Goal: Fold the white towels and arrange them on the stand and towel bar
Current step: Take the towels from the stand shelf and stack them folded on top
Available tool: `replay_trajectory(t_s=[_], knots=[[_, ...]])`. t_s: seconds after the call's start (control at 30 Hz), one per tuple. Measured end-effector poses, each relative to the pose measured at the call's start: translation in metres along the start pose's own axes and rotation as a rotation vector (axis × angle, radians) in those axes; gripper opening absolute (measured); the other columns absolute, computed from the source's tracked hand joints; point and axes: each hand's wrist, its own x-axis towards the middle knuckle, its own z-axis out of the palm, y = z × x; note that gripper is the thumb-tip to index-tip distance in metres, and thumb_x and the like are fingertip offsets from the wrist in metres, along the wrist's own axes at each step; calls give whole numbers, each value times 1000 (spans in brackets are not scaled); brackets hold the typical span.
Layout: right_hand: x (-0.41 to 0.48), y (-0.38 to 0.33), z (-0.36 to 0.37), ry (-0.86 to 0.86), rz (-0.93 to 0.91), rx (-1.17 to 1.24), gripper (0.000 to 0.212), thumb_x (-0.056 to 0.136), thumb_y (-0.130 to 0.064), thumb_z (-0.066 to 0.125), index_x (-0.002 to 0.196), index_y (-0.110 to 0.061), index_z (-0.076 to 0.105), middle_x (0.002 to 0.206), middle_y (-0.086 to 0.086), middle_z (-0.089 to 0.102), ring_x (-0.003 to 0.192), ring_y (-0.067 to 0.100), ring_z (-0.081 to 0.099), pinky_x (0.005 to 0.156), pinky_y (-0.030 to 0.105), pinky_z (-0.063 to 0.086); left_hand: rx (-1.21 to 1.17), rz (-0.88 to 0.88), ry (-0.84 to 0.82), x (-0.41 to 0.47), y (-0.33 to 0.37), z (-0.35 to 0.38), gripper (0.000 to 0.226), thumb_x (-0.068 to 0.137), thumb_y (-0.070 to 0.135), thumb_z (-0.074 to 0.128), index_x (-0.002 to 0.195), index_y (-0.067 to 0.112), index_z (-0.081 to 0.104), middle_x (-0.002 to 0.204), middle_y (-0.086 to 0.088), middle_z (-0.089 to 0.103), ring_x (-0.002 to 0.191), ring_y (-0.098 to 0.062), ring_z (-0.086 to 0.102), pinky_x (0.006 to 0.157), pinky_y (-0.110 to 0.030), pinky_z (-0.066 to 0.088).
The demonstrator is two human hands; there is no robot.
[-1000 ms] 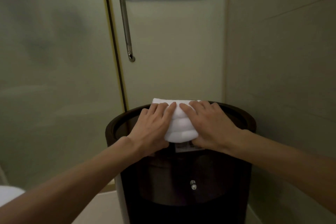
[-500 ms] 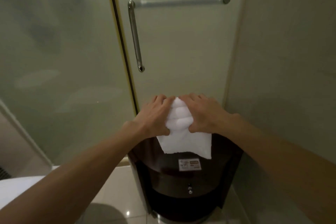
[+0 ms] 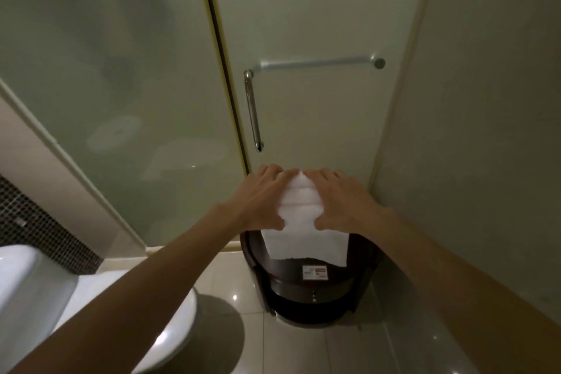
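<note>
A white towel (image 3: 299,206), folded into a thick bundle, is held between my hands above the dark round stand (image 3: 306,297). A loose flap of it hangs down over the stand's top front. My left hand (image 3: 261,197) grips the towel's left side, fingers on top and thumb beneath. My right hand (image 3: 343,200) grips the right side the same way. The metal towel bar (image 3: 318,62) runs across the frosted glass door, above and behind my hands, with nothing on it.
A vertical door handle (image 3: 252,109) hangs just above my left hand. A white toilet (image 3: 91,297) stands at the lower left on the glossy tiled floor. A plain wall (image 3: 485,130) closes off the right side next to the stand.
Both hands have lifted the towel off the stand's top. A flap has dropped loose below the bundle. The view has pulled back, so the toilet and floor show.
</note>
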Motion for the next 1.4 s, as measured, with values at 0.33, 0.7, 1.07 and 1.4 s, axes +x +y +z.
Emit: replay_trajectory(t_s=[0.33,0.7,1.07,1.4], knots=[[-34,-32,-39,-76,-9,34,95,70,-39,74,146,-21,20,135,7,39,119,30,40,98,49,38,-39,-25,-26,-40,21,-36,106,56,32,81,146,21,27,132,-8,41,119,-27,37,98,-39,40],[-49,-17,-26,-48,-55,42,96,68,-42,74,145,-23,19,135,5,40,116,28,42,94,43,38,-67,-47,-1,-48,37,-19,104,55,36,79,144,25,27,132,-6,40,118,-25,37,94,-35,38],[-6,-15,-9,-58,-219,60,93,68,-42,74,143,-23,22,132,6,41,113,28,44,92,42,37,-82,-244,-38,-47,19,-11,105,56,38,82,144,26,26,134,-5,39,119,-24,36,93,-33,36],[81,-40,12,-143,-373,61,94,66,-41,74,143,-24,22,131,4,39,112,28,42,93,44,39,-115,-394,1,-47,-45,3,101,56,37,78,144,26,29,132,-5,41,116,-22,38,93,-32,37]])
